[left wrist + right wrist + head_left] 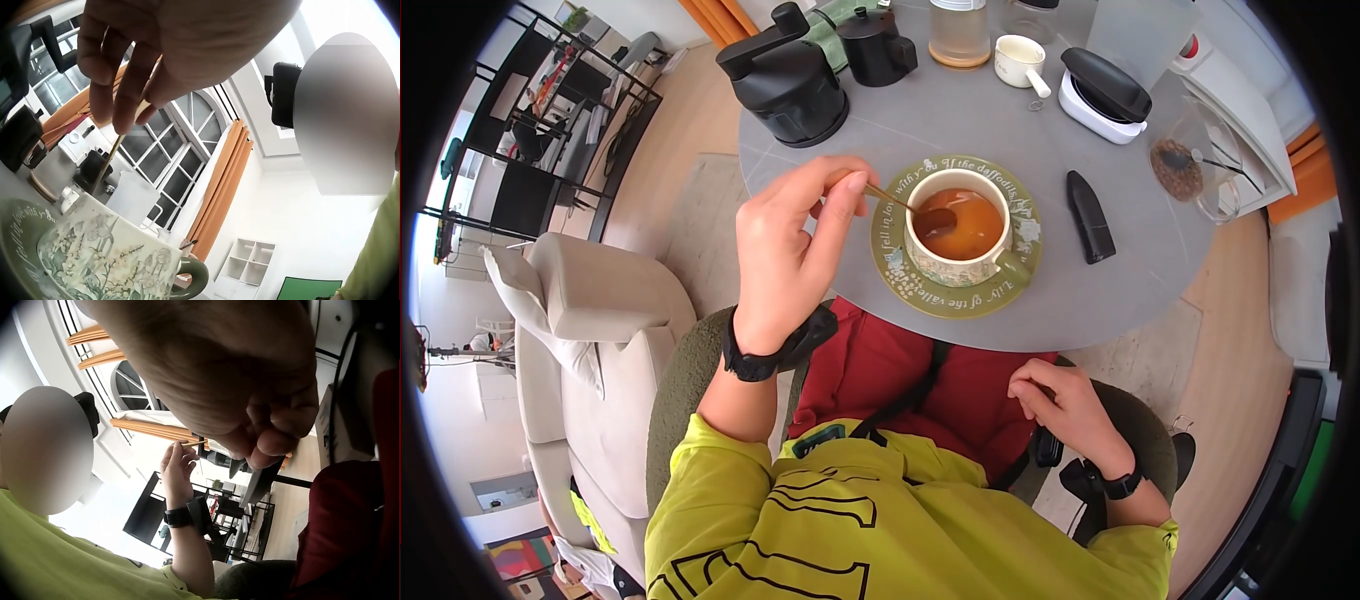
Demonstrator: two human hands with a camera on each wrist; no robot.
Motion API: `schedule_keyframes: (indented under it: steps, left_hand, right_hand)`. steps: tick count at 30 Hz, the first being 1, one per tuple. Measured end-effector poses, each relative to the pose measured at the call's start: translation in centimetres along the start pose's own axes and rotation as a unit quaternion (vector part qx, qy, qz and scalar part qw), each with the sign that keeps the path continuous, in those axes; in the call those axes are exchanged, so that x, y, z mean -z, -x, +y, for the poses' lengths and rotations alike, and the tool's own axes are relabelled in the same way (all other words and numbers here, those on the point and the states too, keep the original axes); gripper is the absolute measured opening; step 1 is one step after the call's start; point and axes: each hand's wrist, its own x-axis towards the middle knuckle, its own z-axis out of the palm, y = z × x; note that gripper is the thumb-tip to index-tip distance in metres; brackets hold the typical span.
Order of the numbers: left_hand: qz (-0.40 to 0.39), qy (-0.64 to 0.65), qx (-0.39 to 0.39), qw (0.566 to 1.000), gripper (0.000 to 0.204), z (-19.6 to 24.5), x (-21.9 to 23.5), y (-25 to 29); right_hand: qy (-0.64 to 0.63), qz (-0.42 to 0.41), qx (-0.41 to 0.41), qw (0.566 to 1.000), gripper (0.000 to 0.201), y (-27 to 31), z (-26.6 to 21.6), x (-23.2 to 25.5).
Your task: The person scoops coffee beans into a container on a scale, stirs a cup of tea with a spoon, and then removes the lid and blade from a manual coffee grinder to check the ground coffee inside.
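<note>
Head view: left hand (790,240) raised beside the cup (958,271), left of it. Grip clamped on a spoon (890,199), thumb and fingers together on the upper handle. Probable reason: holding so high keeps the fingertips clear of the orange-brown liquid (978,228) while the spoon's bowl reaches into it. Spoon tilted over the cup's left rim; contact with that rim cannot be told.

Cup upright on the green saucer (892,278), near the tabletop (1165,255) edge closest to the person. Reads as placed for easy reach, the saucer serving as base and drip catcher. Cup handle points away from the left hand, toward the person's right, so it does not obstruct the spoon.

Right hand (1076,408) by the lap; grip loosely curled, nothing held. Cup not steadied by it; saucer and tabletop bear the weight.

Black kettle (792,98) and black pitcher (874,48) stand farther back, apart from the saucer. Black elongated object (1090,220) lies right of the saucer, not touching.
</note>
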Motion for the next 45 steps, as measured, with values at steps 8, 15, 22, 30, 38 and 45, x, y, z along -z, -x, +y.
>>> schedule_keyframes:
  steps: [8,15,22,30,38,45]
  left_hand:
    - [-0.056,0.184,0.105,0.976,0.016,-0.1,-1.3,0.0]
    - [-0.043,0.158,0.080,0.983,0.016,-0.2,-1.3,-0.4]
    - [-0.034,0.062,0.016,0.997,0.015,-1.0,0.4,0.0]
    - [-0.105,0.096,0.087,0.986,0.019,-1.8,2.6,0.6]
    - [-0.087,0.207,0.115,0.968,0.022,-4.1,4.0,2.3]
    - [-0.120,0.212,0.114,0.963,0.022,-4.7,4.2,2.7]
  right_hand:
    - [-0.003,-0.006,-0.008,1.000,0.009,-0.1,0.1,0.0]
    - [-0.007,-0.006,-0.008,1.000,0.009,0.0,0.1,0.2]
    - [-0.010,-0.008,-0.011,1.000,0.009,-0.1,0.0,0.2]
    - [-0.005,0.005,-0.016,1.000,0.010,-0.2,0.4,-0.2]
    - [0.013,0.012,-0.020,1.000,0.011,-0.4,0.5,-0.9]
    - [0.041,0.002,-0.039,0.998,0.010,-0.7,0.2,-1.3]
